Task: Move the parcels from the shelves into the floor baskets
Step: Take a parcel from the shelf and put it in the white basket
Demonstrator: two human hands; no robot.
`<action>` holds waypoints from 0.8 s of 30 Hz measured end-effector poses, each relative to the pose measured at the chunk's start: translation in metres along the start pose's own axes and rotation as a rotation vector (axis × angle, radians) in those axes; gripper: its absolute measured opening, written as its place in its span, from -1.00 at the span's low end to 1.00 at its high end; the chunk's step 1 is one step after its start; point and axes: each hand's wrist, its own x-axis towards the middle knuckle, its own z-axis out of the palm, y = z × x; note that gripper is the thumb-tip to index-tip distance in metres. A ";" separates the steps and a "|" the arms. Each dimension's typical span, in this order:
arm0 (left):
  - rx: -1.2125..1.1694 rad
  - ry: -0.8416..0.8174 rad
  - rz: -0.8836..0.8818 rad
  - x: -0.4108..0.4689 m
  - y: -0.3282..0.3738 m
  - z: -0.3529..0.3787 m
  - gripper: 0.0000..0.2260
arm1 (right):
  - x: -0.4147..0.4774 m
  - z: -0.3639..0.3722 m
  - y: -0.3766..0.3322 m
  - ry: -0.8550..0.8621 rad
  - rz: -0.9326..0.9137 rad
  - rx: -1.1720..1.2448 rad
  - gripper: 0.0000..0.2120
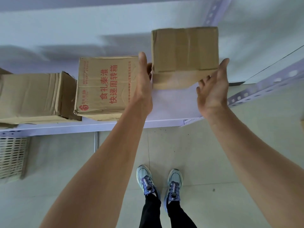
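I see the plain parcel [185,51] on the white shelf [167,104], just right of the red-printed box [105,86] and set further back. My left grip [143,86] is released, flat with straight fingers between that box and the parcel's left side. My right grip [212,91] is also released, thumb up along the parcel's right edge, fingertips touching its front corner

The light is bright, soft and even; gray shadows lie on the white shelf [172,104] behind the printed box [105,86] and the plain box [185,50]; the plain box looks smeared and fuzzy; the basket [11,157] at the left edge is blurry; the rail [263,88] looks bent near the right edge.
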 end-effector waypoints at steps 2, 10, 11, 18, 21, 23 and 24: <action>-0.022 0.028 -0.066 -0.004 -0.009 -0.003 -0.33 | -0.004 -0.005 0.006 -0.020 0.069 -0.032 -0.28; -0.043 0.001 -0.111 -0.009 -0.010 -0.003 -0.35 | 0.002 -0.013 -0.002 0.028 0.124 -0.056 -0.20; -0.074 -0.010 -0.103 -0.011 -0.010 -0.002 -0.34 | 0.002 -0.013 -0.003 0.034 0.113 -0.034 -0.24; -0.168 -0.059 -0.082 -0.022 -0.014 -0.011 -0.27 | -0.003 -0.017 0.006 -0.019 0.152 0.064 -0.27; -0.103 -0.071 -0.065 -0.023 -0.022 -0.009 -0.31 | -0.007 -0.023 0.018 -0.106 0.195 0.002 -0.14; -0.073 -0.063 -0.064 -0.022 -0.029 -0.008 -0.35 | -0.011 -0.028 0.027 -0.136 0.216 -0.024 -0.11; -0.066 -0.059 -0.070 -0.020 -0.033 -0.009 -0.35 | -0.011 -0.032 0.032 -0.138 0.219 -0.026 -0.12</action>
